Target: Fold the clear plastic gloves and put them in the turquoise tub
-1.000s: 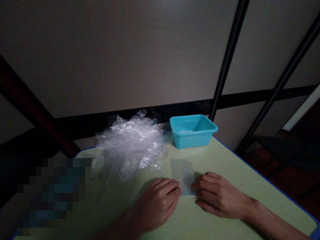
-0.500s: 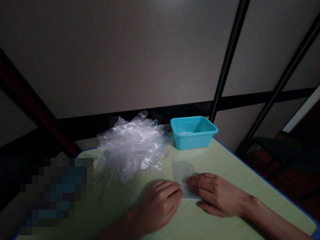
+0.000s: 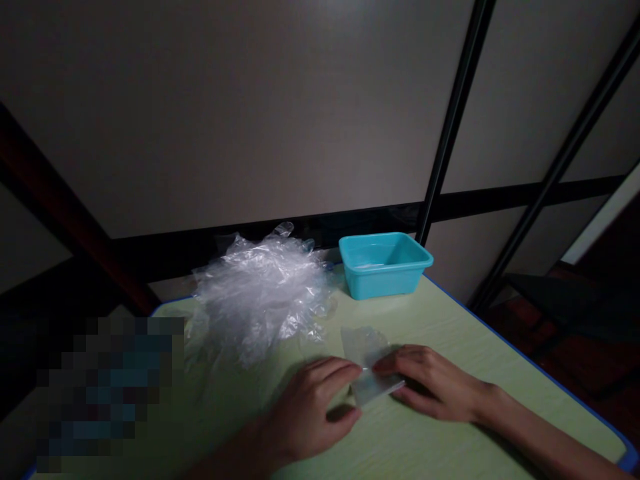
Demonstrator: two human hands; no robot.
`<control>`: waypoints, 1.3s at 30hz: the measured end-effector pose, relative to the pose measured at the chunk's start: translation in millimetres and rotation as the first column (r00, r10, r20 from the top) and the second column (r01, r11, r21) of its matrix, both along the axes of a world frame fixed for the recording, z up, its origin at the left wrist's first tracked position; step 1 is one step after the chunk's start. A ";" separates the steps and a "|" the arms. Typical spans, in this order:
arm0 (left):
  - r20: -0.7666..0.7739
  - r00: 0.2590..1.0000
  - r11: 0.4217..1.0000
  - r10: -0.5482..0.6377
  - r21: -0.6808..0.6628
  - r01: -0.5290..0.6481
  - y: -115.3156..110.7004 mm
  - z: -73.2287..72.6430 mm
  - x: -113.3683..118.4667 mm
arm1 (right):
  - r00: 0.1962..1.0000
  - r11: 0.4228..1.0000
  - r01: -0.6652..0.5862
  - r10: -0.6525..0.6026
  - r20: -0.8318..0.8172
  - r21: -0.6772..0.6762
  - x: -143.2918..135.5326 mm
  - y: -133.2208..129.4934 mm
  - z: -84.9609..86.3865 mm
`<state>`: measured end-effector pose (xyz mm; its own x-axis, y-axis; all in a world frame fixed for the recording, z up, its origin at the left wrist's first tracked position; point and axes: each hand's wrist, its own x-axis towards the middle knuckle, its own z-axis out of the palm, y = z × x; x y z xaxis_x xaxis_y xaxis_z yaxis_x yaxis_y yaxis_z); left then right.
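Observation:
A thin, clear plastic glove, folded into a small flat piece, lies on the table in front of me. My left hand is at its left edge, fingertips on the plastic and thumb by the near corner, with a gap between thumb and forefinger. On the opposite side, my right hand has its fingers on top of the piece and its thumb at the near right edge. The near edge looks slightly raised between the hands. My right fingers partly cover the plastic.
A loose heap of clear plastic gloves sits at the back left of the pale green table. Behind my hands stands a turquoise basin. A blurred-out patch covers the left side. Wardrobe doors rise behind the table.
The near part of the plastic glove has been lifted and folded, making the piece smaller. My left thumb has spread away from its fingers, and my right fingers have drawn in around the edge.

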<state>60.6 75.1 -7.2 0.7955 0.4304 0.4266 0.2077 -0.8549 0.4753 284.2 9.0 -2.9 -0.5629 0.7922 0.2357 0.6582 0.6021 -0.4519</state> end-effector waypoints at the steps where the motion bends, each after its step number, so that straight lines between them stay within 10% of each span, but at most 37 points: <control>1: 0.001 1.000 0.999 0.021 -0.039 -0.021 1.3 -1.8 0.3 | 0.999 1.000 0.021 -0.022 -0.025 -0.021 0.2 0.8 0.8; 13: 0.146 0.962 0.822 0.229 -0.559 -0.111 15.5 -16.1 13.2 | 0.763 0.873 0.264 -0.449 -0.465 -0.409 -13.2 32.5 -8.6; 26: 0.177 0.932 0.719 0.315 -0.685 -0.113 22.8 -23.1 23.9 | 0.619 0.803 0.397 -0.591 -0.517 -0.444 -12.1 45.9 -15.8; 30: 0.191 0.925 0.676 0.329 -0.732 -0.090 23.4 -22.4 24.8 | 0.730 0.841 0.518 -0.530 -0.431 -0.155 -8.7 34.0 -3.5; 33: 0.188 0.922 0.645 0.339 -0.759 -0.082 23.1 -19.7 24.7 | 0.921 0.926 0.373 -0.363 -0.143 0.053 -13.0 22.1 2.3; 39: 0.152 0.923 0.603 0.355 -0.791 -0.101 22.3 -13.2 26.6 | 0.957 0.991 0.131 -0.135 0.256 0.033 -23.2 17.7 -3.8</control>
